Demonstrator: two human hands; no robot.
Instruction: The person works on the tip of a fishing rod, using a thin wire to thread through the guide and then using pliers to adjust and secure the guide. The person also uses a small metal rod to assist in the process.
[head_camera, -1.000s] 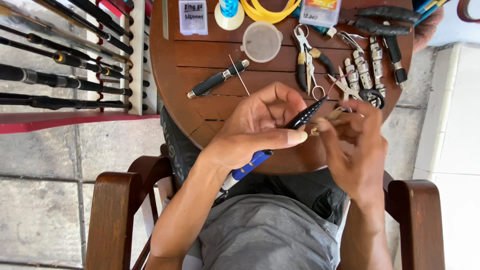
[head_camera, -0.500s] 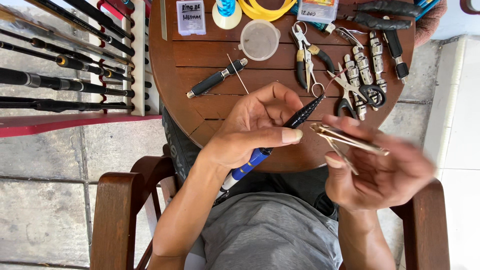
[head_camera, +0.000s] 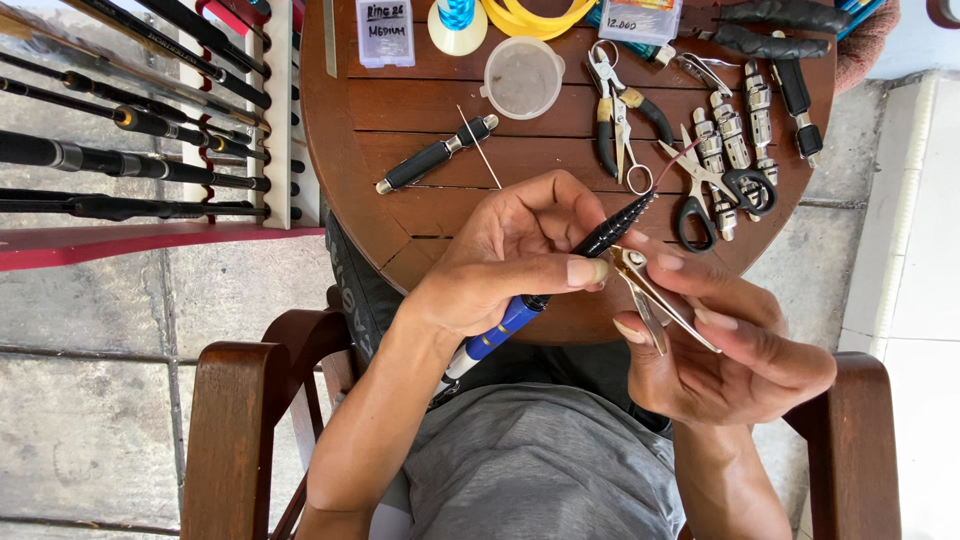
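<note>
My left hand (head_camera: 510, 265) grips a thin rod with a blue shaft (head_camera: 503, 325) and a black ribbed tip (head_camera: 615, 228), slanted up to the right over the round wooden table (head_camera: 380, 190). My right hand (head_camera: 735, 345) holds small gold-coloured metal pliers (head_camera: 655, 297), their head touching the rod just beside my left thumb. Both hands hover above the table's near edge, over my lap.
On the table lie a black-handled tool (head_camera: 432, 155), a clear plastic cup (head_camera: 523, 76), pliers (head_camera: 618, 112), scissors (head_camera: 700, 190), several metal reel seats (head_camera: 735, 135), a yellow line coil (head_camera: 535, 15) and small boxes. Fishing rods (head_camera: 130, 120) rest in a rack at left. Wooden chair arms (head_camera: 235, 420) flank me.
My right hand has opened out and lowered, then turned the gold pliers so that their head meets the rod near my left thumb. The left hand and rod stayed nearly still.
</note>
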